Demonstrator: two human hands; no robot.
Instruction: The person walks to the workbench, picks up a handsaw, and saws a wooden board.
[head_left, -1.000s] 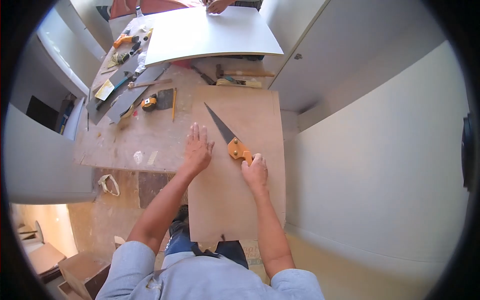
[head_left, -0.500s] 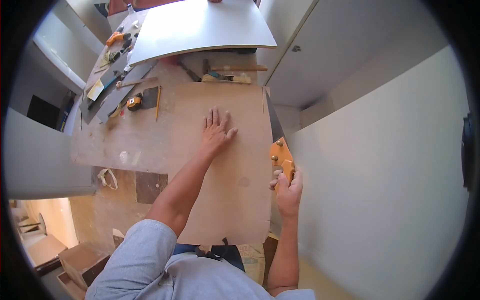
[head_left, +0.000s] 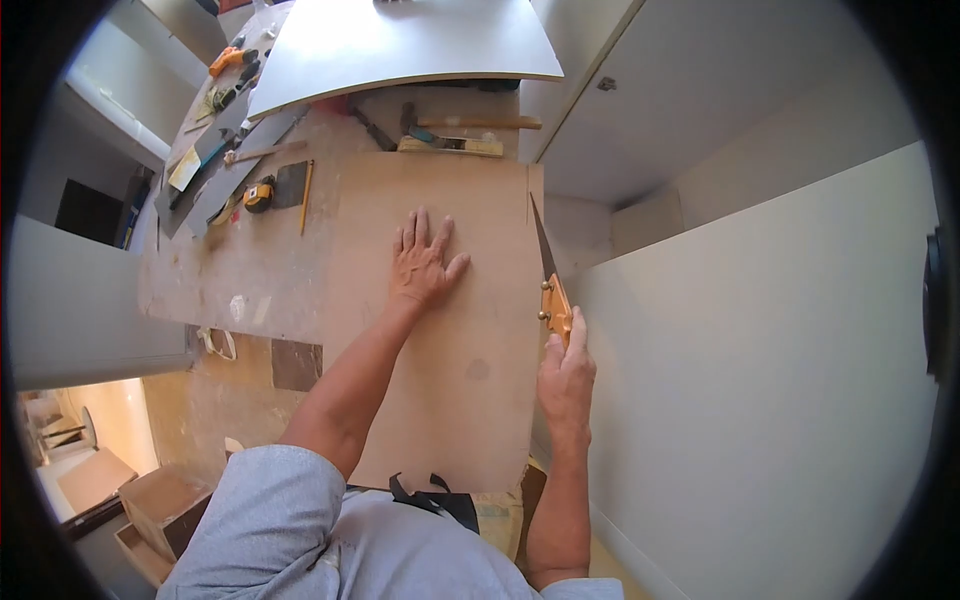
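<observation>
My left hand [head_left: 424,262] lies flat with fingers spread on a thin brown wooden board [head_left: 430,390]. Along the board's right edge, my right hand [head_left: 567,378] grips the orange handle of a handsaw [head_left: 558,303]. The saw's dark blade points forward, its tip near the board's far right corner. A pencil line runs close to that corner. Left of the board, on the worktable [head_left: 270,275], are a tape measure [head_left: 259,194], a dark square piece [head_left: 290,185] and a pencil [head_left: 306,198].
A large white panel [head_left: 410,45] lies across the far end. Between it and the board are a hammer [head_left: 480,122] and a wood-bodied tool [head_left: 450,146]. An orange tool [head_left: 232,58] sits far left. A tall white panel [head_left: 760,330] stands close on the right.
The saw has moved from above the board to its right edge, its blade now turned edgewise. My left hand has shifted right onto the board.
</observation>
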